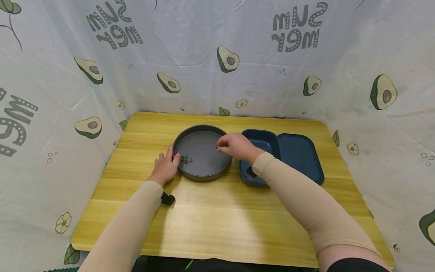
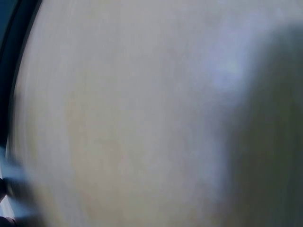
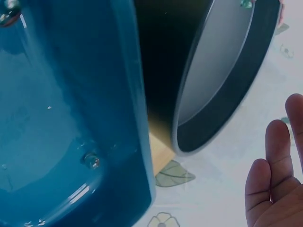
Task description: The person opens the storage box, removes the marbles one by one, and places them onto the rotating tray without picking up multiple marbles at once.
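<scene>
A round dark grey pan (image 1: 204,155) stands on the table, with several small shiny marbles (image 1: 185,160) gathered at its left side. Against its left rim rests my left hand (image 1: 164,166), fingers spread and mostly straight, thumb at the edge. My right hand (image 1: 236,146) is over the pan's right rim, its thumb and forefinger pinching a marble that is mostly hidden by the fingertips. Beneath the right wrist is a blue box (image 1: 259,136); in the right wrist view a marble (image 3: 92,161) lies in it. That view shows other right-hand fingers (image 3: 278,146) extended.
A flat blue lid (image 1: 299,151) adjoins the box on its right. The wooden table (image 1: 204,219) stretches in front of the pan. A printed cloth (image 1: 204,45) hangs behind and on both sides. Below the left wrist shows a black strap piece (image 1: 168,199).
</scene>
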`<action>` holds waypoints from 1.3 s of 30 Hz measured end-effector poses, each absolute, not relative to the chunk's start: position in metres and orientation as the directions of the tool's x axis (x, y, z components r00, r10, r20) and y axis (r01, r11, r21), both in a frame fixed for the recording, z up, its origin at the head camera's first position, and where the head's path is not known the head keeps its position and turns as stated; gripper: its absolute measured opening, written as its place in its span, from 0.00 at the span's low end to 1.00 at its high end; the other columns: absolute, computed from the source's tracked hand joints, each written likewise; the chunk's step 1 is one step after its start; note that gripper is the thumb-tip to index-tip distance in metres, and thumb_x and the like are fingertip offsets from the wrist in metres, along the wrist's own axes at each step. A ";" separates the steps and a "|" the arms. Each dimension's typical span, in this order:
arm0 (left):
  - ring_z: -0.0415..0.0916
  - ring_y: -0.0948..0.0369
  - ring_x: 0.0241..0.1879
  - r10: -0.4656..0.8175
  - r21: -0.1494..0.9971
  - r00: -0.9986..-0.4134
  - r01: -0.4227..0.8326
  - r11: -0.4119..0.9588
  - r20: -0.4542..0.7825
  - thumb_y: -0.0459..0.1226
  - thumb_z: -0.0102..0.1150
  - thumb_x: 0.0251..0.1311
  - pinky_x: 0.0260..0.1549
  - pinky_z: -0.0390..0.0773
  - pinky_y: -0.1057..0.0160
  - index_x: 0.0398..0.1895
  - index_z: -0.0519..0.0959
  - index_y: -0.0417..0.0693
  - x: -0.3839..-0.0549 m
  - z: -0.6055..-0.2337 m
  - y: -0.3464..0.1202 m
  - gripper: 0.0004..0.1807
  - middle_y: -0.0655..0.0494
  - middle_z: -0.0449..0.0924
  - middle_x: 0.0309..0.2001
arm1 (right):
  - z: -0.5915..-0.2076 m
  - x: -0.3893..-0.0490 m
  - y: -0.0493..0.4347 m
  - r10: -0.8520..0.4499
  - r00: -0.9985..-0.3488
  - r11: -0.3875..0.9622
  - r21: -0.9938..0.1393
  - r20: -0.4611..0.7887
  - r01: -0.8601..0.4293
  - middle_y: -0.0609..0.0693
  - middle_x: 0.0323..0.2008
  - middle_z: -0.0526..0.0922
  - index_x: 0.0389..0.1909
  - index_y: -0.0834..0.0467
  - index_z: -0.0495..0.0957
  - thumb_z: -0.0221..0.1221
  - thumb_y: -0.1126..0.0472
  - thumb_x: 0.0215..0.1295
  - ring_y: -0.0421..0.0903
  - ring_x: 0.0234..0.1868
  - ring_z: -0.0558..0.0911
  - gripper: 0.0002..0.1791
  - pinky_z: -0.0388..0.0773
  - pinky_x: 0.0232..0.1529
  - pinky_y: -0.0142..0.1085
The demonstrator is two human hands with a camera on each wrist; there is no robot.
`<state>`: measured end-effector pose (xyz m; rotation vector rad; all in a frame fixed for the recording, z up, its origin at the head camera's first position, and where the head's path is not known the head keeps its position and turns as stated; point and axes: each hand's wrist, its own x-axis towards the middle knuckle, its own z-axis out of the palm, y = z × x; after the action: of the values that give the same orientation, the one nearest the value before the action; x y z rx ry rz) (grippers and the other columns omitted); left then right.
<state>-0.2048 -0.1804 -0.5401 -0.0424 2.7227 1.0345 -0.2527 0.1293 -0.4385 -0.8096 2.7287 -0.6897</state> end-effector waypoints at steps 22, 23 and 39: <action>0.29 0.31 0.83 0.059 0.643 -0.976 -0.093 0.760 -0.211 0.59 0.26 0.83 0.79 0.28 0.29 0.88 0.30 0.61 -0.206 -0.543 -0.181 0.39 0.36 0.45 0.85 | -0.444 -0.254 0.101 -0.603 -0.793 0.712 -0.505 -0.084 -0.488 0.46 0.46 0.92 0.51 0.53 0.89 0.66 0.55 0.74 0.43 0.44 0.88 0.11 0.86 0.47 0.39; 0.29 0.32 0.84 0.059 0.645 -0.976 -0.093 0.759 -0.211 0.59 0.25 0.83 0.79 0.28 0.29 0.88 0.30 0.61 -0.206 -0.543 -0.181 0.39 0.36 0.46 0.85 | -0.444 -0.254 0.100 -0.608 -0.790 0.709 -0.508 -0.087 -0.489 0.46 0.46 0.92 0.51 0.53 0.88 0.66 0.55 0.74 0.43 0.44 0.88 0.11 0.86 0.48 0.39; 0.28 0.31 0.84 0.055 0.651 -0.975 -0.102 0.752 -0.216 0.57 0.28 0.83 0.79 0.28 0.29 0.88 0.31 0.61 -0.204 -0.539 -0.179 0.38 0.35 0.44 0.85 | -0.451 -0.252 0.084 -0.637 -0.764 0.686 -0.532 -0.107 -0.497 0.45 0.46 0.92 0.51 0.53 0.89 0.66 0.56 0.74 0.41 0.41 0.87 0.11 0.84 0.44 0.37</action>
<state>-0.2040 -0.1793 -0.5387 -0.0377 2.7290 1.0325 -0.2518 0.0843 -0.4508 -0.9014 2.6150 -0.7033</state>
